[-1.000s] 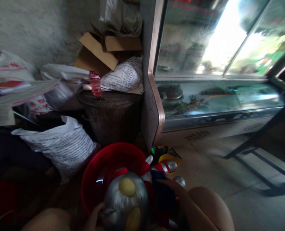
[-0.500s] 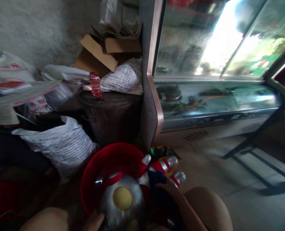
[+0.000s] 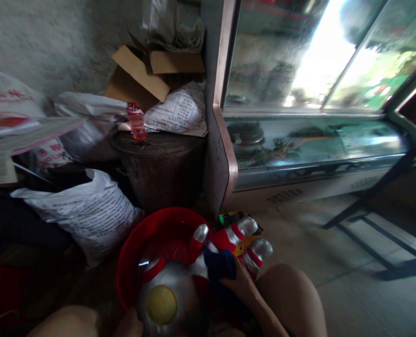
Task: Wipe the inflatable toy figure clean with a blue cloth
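Note:
A large silver and red Ultraman doll (image 3: pixel 169 299) leans over a red plastic basin (image 3: pixel 134 255), its head low with a yellow oval eye facing up. My left hand (image 3: pixel 128 325) sits at the bottom edge of the view, its fingers against the doll's silver head. My right hand (image 3: pixel 239 281) presses a dark blue cloth (image 3: pixel 220 267) onto the doll's body, close to its red and silver limbs. My knees show on both sides. The doll hides most of the basin's inside.
Behind the basin, white printed sacks (image 3: pixel 88 220) slump beside a dark round drum (image 3: pixel 158 178) with a pink bottle (image 3: pixel 136 121) on top. Flattened cardboard (image 3: pixel 137 75) sits above. A glass display cabinet (image 3: pixel 309 140) stands to the right, and a yellow and black packet (image 3: pixel 241 222) lies behind the doll.
The doll has rolled, its head shifting down and left and its limbs rising into view. My right hand and the blue cloth have moved up along its body.

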The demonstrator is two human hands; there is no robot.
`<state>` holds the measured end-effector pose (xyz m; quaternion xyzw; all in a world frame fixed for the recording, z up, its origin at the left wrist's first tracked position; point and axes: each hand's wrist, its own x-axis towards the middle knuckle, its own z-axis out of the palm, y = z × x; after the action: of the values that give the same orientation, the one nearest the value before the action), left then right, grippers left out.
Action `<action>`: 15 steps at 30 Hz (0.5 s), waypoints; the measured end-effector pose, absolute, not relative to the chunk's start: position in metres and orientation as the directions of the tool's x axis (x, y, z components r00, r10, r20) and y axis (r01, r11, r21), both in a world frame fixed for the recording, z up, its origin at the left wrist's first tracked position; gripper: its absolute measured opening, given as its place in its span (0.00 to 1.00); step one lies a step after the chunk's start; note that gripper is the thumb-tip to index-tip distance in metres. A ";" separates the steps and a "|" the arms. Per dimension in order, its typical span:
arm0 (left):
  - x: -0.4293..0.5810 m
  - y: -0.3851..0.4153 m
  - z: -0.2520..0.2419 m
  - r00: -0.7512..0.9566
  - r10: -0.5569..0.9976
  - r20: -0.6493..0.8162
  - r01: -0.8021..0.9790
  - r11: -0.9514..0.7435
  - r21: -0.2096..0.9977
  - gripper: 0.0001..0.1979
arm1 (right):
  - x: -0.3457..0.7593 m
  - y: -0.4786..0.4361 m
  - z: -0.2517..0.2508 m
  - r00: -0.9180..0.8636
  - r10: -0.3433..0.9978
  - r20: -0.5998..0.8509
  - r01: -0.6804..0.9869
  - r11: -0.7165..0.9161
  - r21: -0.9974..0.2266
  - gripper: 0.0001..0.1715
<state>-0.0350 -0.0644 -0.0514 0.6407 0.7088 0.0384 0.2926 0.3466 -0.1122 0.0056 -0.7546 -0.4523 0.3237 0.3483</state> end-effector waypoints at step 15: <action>0.143 0.017 0.074 0.220 0.879 0.423 0.387 -0.476 0.790 0.34 | 0.297 -0.108 0.062 0.340 0.908 -0.245 0.546 -0.403 -0.734 0.58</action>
<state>0.1428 0.0172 0.0744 0.7317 0.4326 0.4504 0.2733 0.2971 -0.1080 0.0621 -0.7706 -0.4718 0.3279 0.2756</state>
